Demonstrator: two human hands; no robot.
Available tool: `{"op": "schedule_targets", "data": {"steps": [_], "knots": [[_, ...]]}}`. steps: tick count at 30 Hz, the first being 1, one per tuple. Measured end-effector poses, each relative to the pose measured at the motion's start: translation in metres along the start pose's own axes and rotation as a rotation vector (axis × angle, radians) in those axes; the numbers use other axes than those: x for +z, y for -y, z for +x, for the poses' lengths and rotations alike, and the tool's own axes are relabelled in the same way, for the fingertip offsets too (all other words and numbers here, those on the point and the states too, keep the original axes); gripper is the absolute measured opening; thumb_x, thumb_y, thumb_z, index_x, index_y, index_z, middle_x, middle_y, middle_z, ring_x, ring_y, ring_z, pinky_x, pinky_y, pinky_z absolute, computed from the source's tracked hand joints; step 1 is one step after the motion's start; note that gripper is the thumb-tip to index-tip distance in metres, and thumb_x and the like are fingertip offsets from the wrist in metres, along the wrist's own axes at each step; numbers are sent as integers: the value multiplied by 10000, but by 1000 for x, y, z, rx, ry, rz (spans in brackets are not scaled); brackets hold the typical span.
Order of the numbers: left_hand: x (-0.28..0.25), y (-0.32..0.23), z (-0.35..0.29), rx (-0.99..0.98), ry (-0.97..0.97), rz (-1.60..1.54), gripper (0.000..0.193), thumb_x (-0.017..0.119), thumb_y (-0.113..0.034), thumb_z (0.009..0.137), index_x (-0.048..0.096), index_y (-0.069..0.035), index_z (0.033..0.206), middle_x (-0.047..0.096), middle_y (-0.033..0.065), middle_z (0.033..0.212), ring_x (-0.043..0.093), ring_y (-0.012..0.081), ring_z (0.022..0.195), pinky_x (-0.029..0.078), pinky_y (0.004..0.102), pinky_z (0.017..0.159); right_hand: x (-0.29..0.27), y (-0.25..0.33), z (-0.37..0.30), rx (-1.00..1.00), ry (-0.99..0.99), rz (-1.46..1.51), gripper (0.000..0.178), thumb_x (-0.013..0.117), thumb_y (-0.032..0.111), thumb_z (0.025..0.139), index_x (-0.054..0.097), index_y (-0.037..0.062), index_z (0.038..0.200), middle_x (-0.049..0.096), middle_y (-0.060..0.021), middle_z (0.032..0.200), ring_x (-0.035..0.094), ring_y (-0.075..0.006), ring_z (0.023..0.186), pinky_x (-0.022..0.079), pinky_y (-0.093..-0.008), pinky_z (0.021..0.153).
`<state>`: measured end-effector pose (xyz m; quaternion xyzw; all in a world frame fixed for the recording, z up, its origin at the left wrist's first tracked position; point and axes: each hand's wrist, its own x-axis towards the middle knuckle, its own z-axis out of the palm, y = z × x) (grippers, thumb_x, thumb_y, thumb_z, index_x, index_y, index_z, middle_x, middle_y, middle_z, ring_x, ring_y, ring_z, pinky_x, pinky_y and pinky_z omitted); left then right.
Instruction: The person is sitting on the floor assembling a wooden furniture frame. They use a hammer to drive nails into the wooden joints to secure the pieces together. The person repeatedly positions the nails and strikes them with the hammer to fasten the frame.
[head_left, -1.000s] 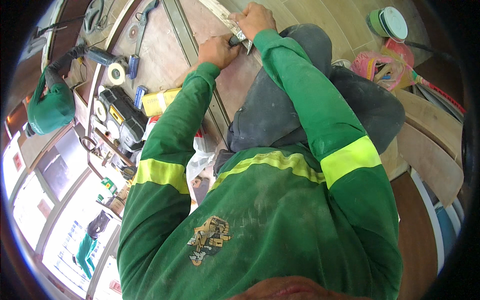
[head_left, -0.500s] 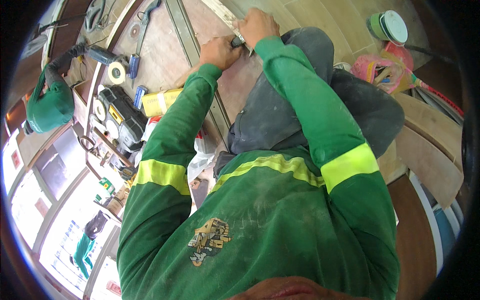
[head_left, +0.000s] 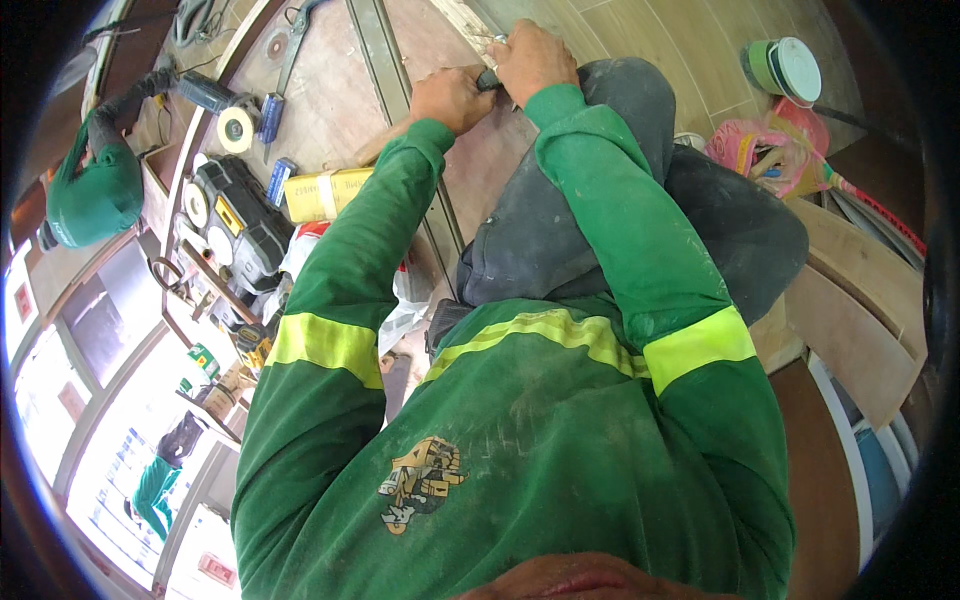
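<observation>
My left hand (head_left: pixel 450 98) is closed around a tool with a dark, rounded handle (head_left: pixel 487 80), whose end pokes out by the thumb. Right beside it, my right hand (head_left: pixel 536 64) is closed too, its fingers bent down over the tool's far side. A small shiny metal bit (head_left: pixel 500 38) shows at those fingers; what they grip is mostly hidden. Both hands are at the edge of a pale wooden strip (head_left: pixel 462 22) on a dusty pinkish board (head_left: pixel 330 85). Under my left wrist lies a piece of light wood (head_left: pixel 384 143).
A long metal bar (head_left: pixel 378 55) crosses the board. To the left are a yellow box (head_left: pixel 325 194), a tape roll (head_left: pixel 235 130), a black tool case (head_left: pixel 240 220) and a co-worker in green (head_left: pixel 95 195). At right stand a green-and-white bucket (head_left: pixel 785 70) and a pink bag (head_left: pixel 765 150).
My right hand has shifted slightly right and down. The metal blade and pointed tip seen between my hands before are now hidden. The whole view has tilted a little.
</observation>
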<state>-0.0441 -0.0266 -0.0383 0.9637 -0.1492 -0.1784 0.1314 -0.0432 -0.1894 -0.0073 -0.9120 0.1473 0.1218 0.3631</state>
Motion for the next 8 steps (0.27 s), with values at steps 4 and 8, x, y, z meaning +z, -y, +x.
{"op": "schedule_targets", "data": {"steps": [4, 8], "knots": [[1, -1, 0, 1, 23, -5, 370, 658, -526, 897, 774, -233, 1088, 777, 167, 959, 737, 409, 936, 586, 516, 839, 6, 12, 17, -38, -32, -56, 387, 701, 318, 974, 690, -7, 1184, 742, -242, 1164, 702, -421, 1142, 515, -600, 991], [-1, -2, -1, -11, 28, -17, 427, 656, -554, 891, 767, -200, 1102, 779, 173, 973, 735, 418, 953, 578, 511, 878, 2, -3, 5, -6, 13, -8, 474, 729, 368, 957, 671, 12, 1265, 740, -260, 1174, 702, -419, 1161, 508, -614, 1013]]}}
